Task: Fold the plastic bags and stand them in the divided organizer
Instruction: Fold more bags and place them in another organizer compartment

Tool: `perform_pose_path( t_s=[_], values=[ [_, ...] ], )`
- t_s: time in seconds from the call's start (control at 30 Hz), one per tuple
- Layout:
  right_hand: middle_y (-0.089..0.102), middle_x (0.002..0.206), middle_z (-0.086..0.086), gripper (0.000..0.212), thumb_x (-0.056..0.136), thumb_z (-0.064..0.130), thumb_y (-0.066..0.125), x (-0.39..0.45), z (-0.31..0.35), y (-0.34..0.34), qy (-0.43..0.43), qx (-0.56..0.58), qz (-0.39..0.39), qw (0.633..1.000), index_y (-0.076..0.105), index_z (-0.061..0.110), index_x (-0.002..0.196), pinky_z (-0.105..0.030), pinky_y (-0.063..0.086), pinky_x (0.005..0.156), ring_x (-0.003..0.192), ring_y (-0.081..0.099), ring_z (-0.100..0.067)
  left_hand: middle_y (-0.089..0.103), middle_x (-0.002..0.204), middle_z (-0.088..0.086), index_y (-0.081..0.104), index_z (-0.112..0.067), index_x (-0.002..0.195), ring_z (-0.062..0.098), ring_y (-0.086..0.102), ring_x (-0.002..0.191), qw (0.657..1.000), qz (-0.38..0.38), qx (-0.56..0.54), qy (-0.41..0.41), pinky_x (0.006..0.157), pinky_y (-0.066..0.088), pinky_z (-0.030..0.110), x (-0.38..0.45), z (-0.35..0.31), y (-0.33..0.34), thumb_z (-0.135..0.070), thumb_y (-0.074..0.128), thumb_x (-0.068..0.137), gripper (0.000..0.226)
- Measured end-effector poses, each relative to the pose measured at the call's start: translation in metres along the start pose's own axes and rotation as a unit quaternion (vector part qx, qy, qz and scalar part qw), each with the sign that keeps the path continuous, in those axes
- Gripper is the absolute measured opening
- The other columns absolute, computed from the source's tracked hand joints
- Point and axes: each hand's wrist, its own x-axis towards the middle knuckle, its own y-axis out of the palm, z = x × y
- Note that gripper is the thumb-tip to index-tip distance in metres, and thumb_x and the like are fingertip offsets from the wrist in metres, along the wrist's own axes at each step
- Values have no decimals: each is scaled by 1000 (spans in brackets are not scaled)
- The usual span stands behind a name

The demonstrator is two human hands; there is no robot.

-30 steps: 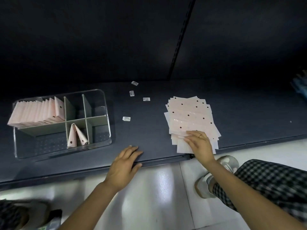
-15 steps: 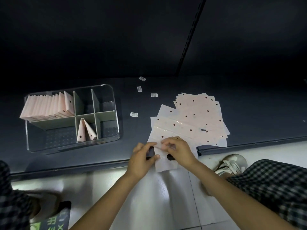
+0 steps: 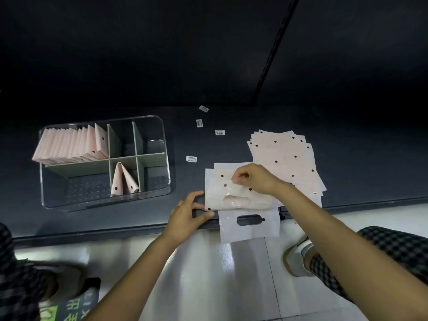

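- At the bench [image 3: 347, 140] front edge, we have one bag [image 3: 240, 193] pulled off the stack [image 3: 284, 156], lying just left of it.
- Our right hand [image 3: 254, 179] pinches the bag's upper layer between thumb and fingertips, probably to start the fold.
- Our left hand [image 3: 187, 214] sits at the bag's left corner, thumb and fingers spread and touching the edge, nothing clamped. Looks like an anchor so the film doesn't slide.
- Another bag [image 3: 250, 225] overhangs the bench edge, handle cutout showing.
- Organizer [image 3: 162, 126] is well left of the work, clear walls, grey dividers.
- Back-left cell: packed row of folded bags [image 3: 69, 147], standing on edge.
- Front-middle cell: two folded bags [image 3: 124, 180] leaning together, so it likely fills next.
- Other cells look bare.
- Stack is thick, so plenty left to fold.
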Motion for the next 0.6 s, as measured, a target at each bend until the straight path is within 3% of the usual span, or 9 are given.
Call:
perform_pose_path(
  t_s=[0.13,0.2,0.33,0.47,0.53,0.6],
  values=[
    [70,96,-2,25,89,4,45,25,-4,-3,56,-111,5,992,68,13,87,-33,48,89,95,63,-21,60,107,-19,34,-28,139,12,41,111,998,-54,35,25,95,35,32,3,-3,6,-34,66,86,62],
    [70,95,-1,22,93,17,47,31,-4,0,71,-92,9,993,66,13,85,-36,47,93,96,62,-22,58,104,-21,35,-29,138,10,41,107,997,-57,51,32,93,37,33,5,-3,10,-30,67,85,61],
    [62,91,6,37,89,52,53,31,-2,6,56,-65,66,994,65,17,84,-32,45,88,91,55,-16,61,88,-15,47,-26,130,11,48,93,992,-50,102,46,93,40,33,6,3,20,-18,71,81,55],
    [60,96,18,30,79,48,69,7,-9,17,24,-27,147,989,63,29,102,-15,42,81,94,54,1,59,82,-13,57,-22,117,15,57,86,991,-63,100,69,82,42,27,8,6,22,-13,69,83,38],
    [60,96,15,30,79,39,72,-5,-16,22,1,-28,160,987,62,26,104,-14,41,81,90,52,2,60,83,-12,56,-23,115,16,60,81,990,-74,84,84,74,40,24,9,4,21,-13,65,86,32],
    [59,86,8,16,84,32,69,-11,-20,22,-14,-43,166,985,63,20,93,-21,38,73,77,50,-5,61,85,-10,55,-23,116,19,61,80,988,-87,72,104,77,43,28,10,2,21,-14,62,89,30]
  ],
)
